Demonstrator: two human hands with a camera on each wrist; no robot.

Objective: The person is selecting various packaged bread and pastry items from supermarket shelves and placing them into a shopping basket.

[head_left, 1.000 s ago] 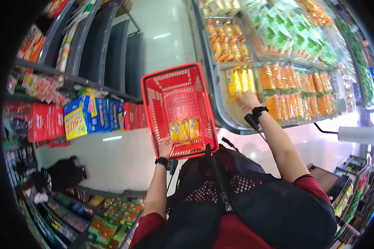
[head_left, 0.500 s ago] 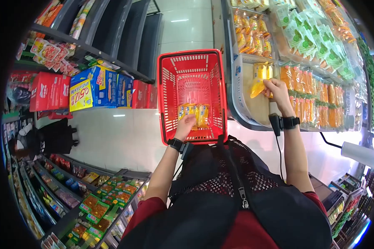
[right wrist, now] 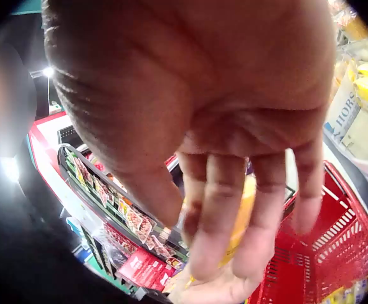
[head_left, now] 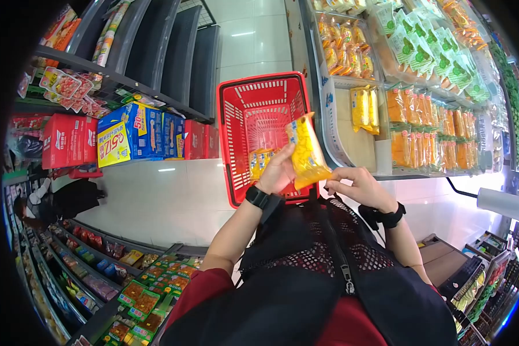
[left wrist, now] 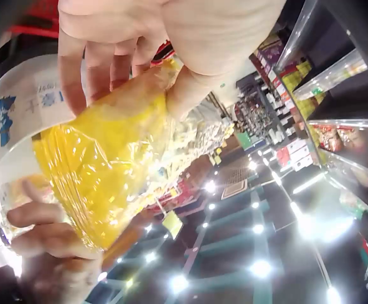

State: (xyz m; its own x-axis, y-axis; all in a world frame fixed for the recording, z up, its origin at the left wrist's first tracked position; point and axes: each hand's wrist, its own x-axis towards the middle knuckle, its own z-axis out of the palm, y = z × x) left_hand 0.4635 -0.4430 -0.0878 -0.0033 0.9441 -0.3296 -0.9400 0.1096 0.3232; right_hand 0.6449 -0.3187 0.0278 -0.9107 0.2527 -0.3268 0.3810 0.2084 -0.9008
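Over the near end of the red shopping basket (head_left: 225, 155), my left hand (head_left: 277, 171) grips a yellow-wrapped snack pack (head_left: 307, 154). The pack stands tilted, its printed side facing the basket. In the left wrist view the thumb and fingers clasp one end of the yellow wrapper (left wrist: 95, 171). My right hand (head_left: 360, 187) has its thumb and index fingertip together at the pack's lower corner; its other fingers (right wrist: 219, 215) partly hide the pack in the right wrist view. Similar yellow packs (head_left: 258, 164) lie at the bottom of the basket, partly covered by the left hand.
To the right, a display counter (head_left: 345, 141) holds two yellow packs (head_left: 364, 109) in a front compartment, beside rows of orange packs (head_left: 412, 149). Blue and yellow boxes (head_left: 135, 135) stand left of the basket below dark shelves (head_left: 150, 63). Another person (head_left: 69, 193) is at far left.
My right hand has lifted a yellow pack from the counter and brought it left and toward me. My left hand has risen from the basket's packs and now grips that pack.
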